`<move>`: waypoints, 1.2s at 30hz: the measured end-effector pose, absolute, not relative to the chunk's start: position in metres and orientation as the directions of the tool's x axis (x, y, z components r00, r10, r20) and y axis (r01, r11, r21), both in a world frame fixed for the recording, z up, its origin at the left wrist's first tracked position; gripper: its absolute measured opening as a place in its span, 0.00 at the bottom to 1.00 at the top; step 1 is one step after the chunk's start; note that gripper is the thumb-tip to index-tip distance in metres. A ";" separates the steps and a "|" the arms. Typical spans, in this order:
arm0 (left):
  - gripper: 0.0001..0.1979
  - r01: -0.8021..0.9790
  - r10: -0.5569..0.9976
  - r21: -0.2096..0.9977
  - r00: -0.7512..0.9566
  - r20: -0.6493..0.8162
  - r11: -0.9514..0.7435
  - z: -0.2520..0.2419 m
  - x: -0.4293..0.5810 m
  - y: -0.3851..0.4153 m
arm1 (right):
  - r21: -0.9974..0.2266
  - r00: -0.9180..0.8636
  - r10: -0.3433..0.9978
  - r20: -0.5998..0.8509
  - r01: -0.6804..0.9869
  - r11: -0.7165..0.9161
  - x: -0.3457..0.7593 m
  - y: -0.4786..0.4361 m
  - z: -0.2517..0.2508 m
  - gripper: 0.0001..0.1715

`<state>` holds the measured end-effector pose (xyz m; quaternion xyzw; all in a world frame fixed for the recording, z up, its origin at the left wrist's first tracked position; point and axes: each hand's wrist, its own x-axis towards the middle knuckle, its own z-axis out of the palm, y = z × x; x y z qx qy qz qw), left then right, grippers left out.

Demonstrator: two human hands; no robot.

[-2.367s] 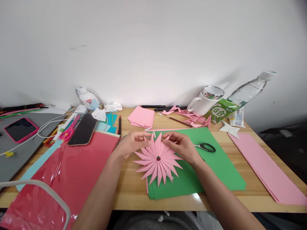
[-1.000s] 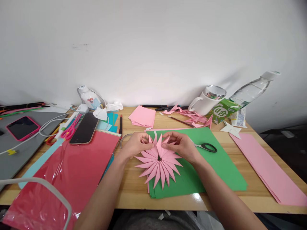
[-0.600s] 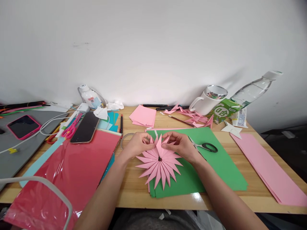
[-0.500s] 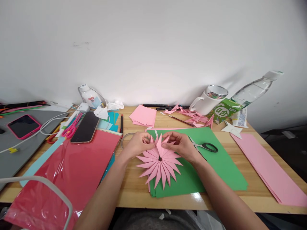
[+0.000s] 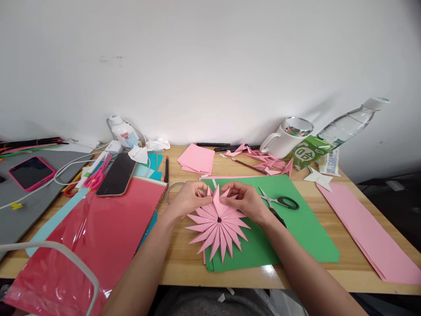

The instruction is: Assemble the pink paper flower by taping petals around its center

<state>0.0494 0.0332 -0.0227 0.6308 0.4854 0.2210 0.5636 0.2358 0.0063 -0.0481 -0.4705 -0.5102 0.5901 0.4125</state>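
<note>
Across the left end of the bench (image 5: 177,267): I read a grey panel (image 5: 19,221) with a pink-cased phone (image 5: 32,173) lying on it.
Pink scissors (image 5: 98,173): just left of a dark phone (image 5: 117,174).
Red sheets (image 5: 108,237): in clear wrap, lower end of the dark phone overlapping their top corner; left forearm crosses in front.
White bottle (image 5: 124,131): at the back, crumpled tissue (image 5: 138,154) just beside it.
Left hand (image 5: 190,201): grip closed, thumb and fingers pinching the paper wheel at its upper left.
Square pink sheets (image 5: 196,159): loosely stacked behind the left hand.
Paper wheel (image 5: 219,230): pink, many-pointed, small hole at centre; between and below both hands, over the left end of the green sheets and partly over wood. Whether it touches them, I cannot tell.
Right hand (image 5: 242,201): grip closed, pinching the upper right; one point rises between the thumbs.
Pink folded pieces (image 5: 266,163): heaped in front of the white mug (image 5: 282,138).
Black-handled scissors (image 5: 279,200): blades parted, on the green sheets (image 5: 296,237), near the right wrist.
Green packet (image 5: 305,151): beside the mug, clear bottle (image 5: 348,125) behind it, tilted rightward.
White folded star (image 5: 317,177): overlapping the top end of long pink strips (image 5: 368,232), far right.
</note>
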 end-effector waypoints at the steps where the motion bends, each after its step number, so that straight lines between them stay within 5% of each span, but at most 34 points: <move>1: 0.05 0.364 0.861 0.925 0.432 -0.269 0.106 -0.023 0.049 0.033 | -0.991 -0.217 0.967 -0.131 -0.007 -0.135 0.236 0.006 -0.048 0.21; 12: 0.15 0.372 0.891 0.927 0.404 -0.209 0.048 -0.017 0.048 0.034 | -0.992 -0.222 0.967 -0.125 0.038 -0.119 0.235 0.006 -0.045 0.24; 18: 0.18 0.327 0.846 0.932 0.445 -0.295 0.154 -0.014 0.051 0.032 | -0.991 -0.228 0.966 -0.124 0.071 -0.111 0.235 0.005 -0.045 0.24; 30: 0.16 0.224 0.854 0.955 0.439 -0.278 0.195 -0.021 0.046 0.036 | -0.983 -0.368 0.914 -0.172 0.126 -0.135 0.251 0.007 -0.039 0.29; 36: 0.16 0.155 0.905 0.969 0.353 -0.238 0.195 -0.021 0.043 0.038 | -0.979 -0.336 0.920 -0.200 0.022 -0.205 0.252 0.006 -0.038 0.30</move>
